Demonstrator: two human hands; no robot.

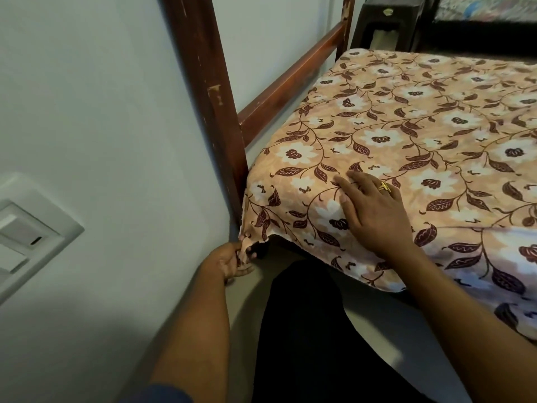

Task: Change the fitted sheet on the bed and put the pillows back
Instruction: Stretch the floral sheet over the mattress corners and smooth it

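Note:
A peach fitted sheet [406, 120] with white flowers and dark brown leaves covers the mattress. At the near left corner its lower edge hangs loose. My left hand [232, 258] pinches that corner edge of the sheet low down, beside the bed post. My right hand [369, 210] lies flat with straight fingers on the sheet at the mattress's near edge, pressing it; a gold ring is on one finger. No pillows are in view.
A dark brown wooden bed post [209, 91] and side rail [293, 82] stand against the pale wall. A white wall switch [26, 231] is at the left. A dark stool [386, 21] stands beyond the bed's far end. My dark-clothed leg [308, 330] is below.

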